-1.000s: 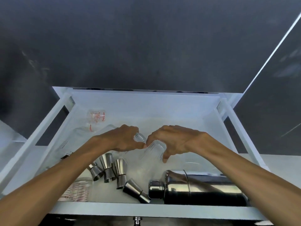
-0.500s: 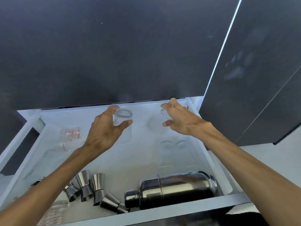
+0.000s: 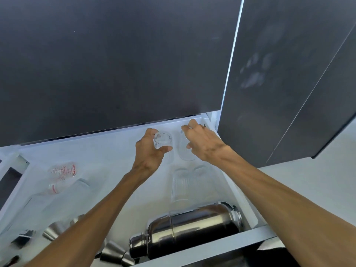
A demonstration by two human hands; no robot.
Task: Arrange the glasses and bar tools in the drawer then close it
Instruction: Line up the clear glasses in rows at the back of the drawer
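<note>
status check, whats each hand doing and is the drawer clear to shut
Left hand grips a clear glass; right hand on a second glass, back right of drawer. Drawer open. Cocktail shaker lying at front; both arms inside block closing.

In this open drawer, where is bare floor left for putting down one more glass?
The widest bare patch is the drawer middle and back-left, between the red-marked measuring glasses and the left hand. Crowded: the back-right corner with both held glasses, and the front with the shaker and jiggers.

Both arms outstretched, left hand (image 3: 149,151) and right hand (image 3: 202,140) half-curled.
</note>
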